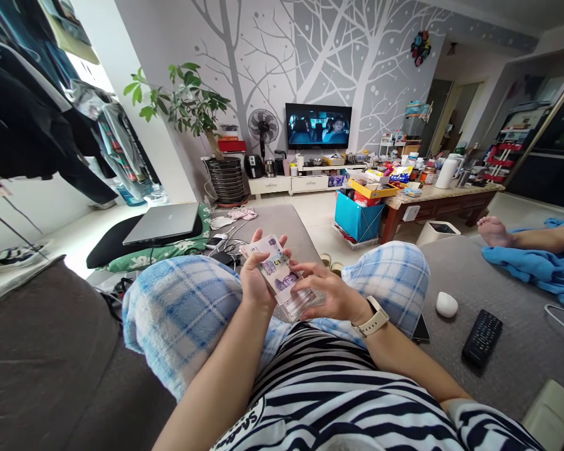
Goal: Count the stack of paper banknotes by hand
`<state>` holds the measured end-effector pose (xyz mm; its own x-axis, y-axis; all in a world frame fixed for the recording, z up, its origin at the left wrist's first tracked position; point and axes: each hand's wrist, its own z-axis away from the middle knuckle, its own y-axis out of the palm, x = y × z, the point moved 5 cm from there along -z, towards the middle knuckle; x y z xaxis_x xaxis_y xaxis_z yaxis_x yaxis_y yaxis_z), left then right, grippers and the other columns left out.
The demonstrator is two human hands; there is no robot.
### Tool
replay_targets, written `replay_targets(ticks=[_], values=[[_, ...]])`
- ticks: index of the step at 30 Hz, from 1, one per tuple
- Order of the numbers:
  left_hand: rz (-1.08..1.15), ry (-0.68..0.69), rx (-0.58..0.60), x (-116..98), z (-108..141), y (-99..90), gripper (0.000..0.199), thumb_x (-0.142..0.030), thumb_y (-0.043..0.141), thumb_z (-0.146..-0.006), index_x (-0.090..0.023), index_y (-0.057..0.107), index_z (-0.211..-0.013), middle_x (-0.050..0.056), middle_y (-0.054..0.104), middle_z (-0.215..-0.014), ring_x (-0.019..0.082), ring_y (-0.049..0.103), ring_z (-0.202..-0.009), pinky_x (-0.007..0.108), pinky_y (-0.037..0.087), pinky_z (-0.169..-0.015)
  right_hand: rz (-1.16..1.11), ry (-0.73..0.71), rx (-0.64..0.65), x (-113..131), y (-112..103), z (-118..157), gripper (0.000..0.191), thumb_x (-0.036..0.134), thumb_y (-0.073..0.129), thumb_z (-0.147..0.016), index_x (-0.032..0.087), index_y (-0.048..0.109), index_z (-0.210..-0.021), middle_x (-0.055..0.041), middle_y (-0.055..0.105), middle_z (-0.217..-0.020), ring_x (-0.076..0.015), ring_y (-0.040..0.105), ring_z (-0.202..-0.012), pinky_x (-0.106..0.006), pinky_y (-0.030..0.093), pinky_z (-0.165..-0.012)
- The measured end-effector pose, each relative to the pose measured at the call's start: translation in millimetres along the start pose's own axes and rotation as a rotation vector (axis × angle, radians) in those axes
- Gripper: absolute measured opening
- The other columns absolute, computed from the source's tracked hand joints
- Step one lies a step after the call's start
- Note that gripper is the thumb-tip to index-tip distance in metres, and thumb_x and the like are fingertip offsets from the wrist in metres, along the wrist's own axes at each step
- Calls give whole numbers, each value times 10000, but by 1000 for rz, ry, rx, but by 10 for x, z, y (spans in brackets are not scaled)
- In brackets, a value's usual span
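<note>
Hands together; left hand (257, 282) grips a banknote stack (278, 274); right hand (331, 293), half open, touches its edge.

A thick stack of paper banknotes (277, 275) (pale mauve, edges slightly fanned), held tilted

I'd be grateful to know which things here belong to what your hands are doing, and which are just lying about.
In use:
- stack of paper banknotes
- left hand
- right hand

Lying about:
- black rectangular remote control
- small white rounded object
- silver laptop
</note>
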<state>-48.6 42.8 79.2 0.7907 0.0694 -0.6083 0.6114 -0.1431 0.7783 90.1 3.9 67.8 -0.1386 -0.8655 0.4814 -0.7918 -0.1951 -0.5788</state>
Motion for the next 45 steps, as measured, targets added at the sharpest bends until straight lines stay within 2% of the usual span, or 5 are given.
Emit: replay_targets(ticks=[5,12,20,26,45], values=[[-79,-24,-26,33,0,-2,684,-137,570,-627,-324,451,-1275,57,670,-1017,193,651,-707,349,537,-601,41,-1,23,-18,1,8,401,391,750,-700,240,611,-1045,-101,482,-1323,-249,425,-1304,-443,383,-1066],[-52,-58,-6,67,-21,0,579,-121,577,-625,-264,507,-1182,50,671,-980,214,671,-811,375,547,-699,66,25,-25,-25,-29,13,383,418,759,-681,240,608,-986,-98,514,-1269,-241,480,-1243,-421,412,-1040],[-72,-43,15,56,1,40,452,-164,594,-639,-242,526,-1079,55,666,-922,208,650,-715,329,528,-576,29,11,-21,-5,-31,15,445,417,766,-673,248,597,-1048,-100,490,-1290,-249,452,-1270,-420,390,-1056],[-125,-22,-37,61,2,23,532,-195,600,-652,-285,481,-1162,35,663,-947,180,650,-719,323,532,-613,31,17,-28,-4,-36,12,423,403,776,-668,226,598,-1008,-120,503,-1281,-249,460,-1261,-412,385,-1057],[-78,-19,25,84,-35,-7,243,-194,600,-646,-226,477,-853,24,636,-871,158,612,-667,305,511,-592,-30,53,-41,-17,-56,7,386,420,781,-655,214,598,-926,-115,499,-1266,-240,466,-1247,-391,383,-1053]])
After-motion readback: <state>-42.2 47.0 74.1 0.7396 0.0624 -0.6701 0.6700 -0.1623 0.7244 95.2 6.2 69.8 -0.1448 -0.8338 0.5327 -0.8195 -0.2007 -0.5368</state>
